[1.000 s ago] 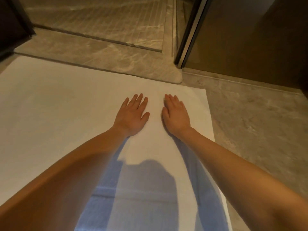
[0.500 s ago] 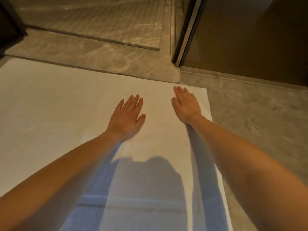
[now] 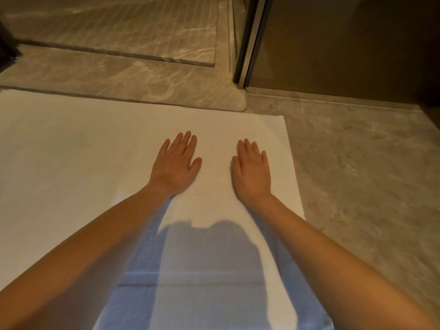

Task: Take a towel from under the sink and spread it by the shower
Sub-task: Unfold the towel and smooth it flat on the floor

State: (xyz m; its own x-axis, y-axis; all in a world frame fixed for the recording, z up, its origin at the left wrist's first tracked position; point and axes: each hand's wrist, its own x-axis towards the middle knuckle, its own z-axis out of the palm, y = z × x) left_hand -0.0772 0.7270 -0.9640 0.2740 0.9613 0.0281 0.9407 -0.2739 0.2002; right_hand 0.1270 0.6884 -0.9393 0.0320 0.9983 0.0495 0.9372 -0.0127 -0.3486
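On the floor, starting at the far left, a white towel [image 3: 71, 163] lies spread flat and fills most of what I can see, running out of sight at the left and near edges. Its far edge runs along the foot of a low marble step [image 3: 119, 77], and beyond that step is the grooved shower floor [image 3: 119, 25].

Toward the right part of the towel, the left hand [image 3: 175, 169] rests palm down on the cloth. Its fingers are straight and close together, and the thumb is splayed out to the right. A bare strip of towel separates it from the right hand [image 3: 252, 175], which also lies flat, palm down. Its fingers are straight and held together, with the thumb tucked close along its left side. Neither hand grips any cloth. Both forearms reach in from the near edge, and between them a bluish shadow [image 3: 209, 258] falls across the towel, where a woven band [image 3: 190, 279] crosses it.

Just right of the right hand is the towel's right edge, straight and flat. Past it is bare grey marble floor [image 3: 357, 175]. Behind, a metal frame [image 3: 250, 39] stands upright at the rounded end of the step, with a dark brown panel [image 3: 345, 44] to its right.
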